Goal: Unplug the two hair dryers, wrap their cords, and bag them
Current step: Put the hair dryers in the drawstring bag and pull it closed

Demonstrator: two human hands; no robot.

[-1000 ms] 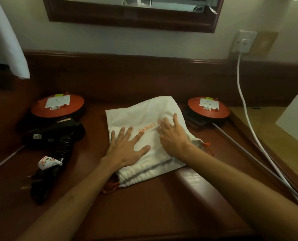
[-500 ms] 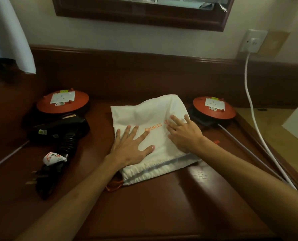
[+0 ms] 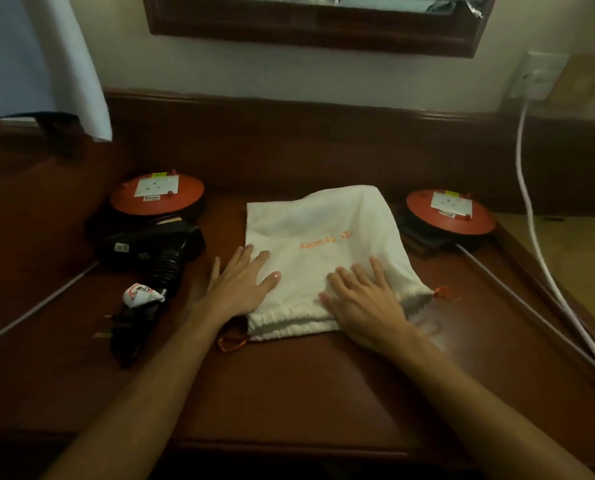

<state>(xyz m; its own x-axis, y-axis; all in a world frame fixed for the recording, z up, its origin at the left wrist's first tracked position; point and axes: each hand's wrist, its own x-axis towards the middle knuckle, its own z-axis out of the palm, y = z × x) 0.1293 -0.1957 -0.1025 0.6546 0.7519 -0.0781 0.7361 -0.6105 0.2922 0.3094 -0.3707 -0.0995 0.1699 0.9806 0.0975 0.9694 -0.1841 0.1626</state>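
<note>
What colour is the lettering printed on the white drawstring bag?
Orange, on the white drawstring bag; clearest in the head view.

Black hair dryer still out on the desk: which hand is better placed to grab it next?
Left, probably. The left hand lies flat on the white bag's left edge, right beside the black hair dryer. The right hand rests on the bag's far side and would have to cross over.

Both hands flat on white bag (image 3: 324, 237), table (image 3: 324, 393).
L hand (image 3: 237, 289) at bag's left edge, R hand (image 3: 365, 303) near drawstring hem; black dryer (image 3: 150, 247) lies left.
</note>
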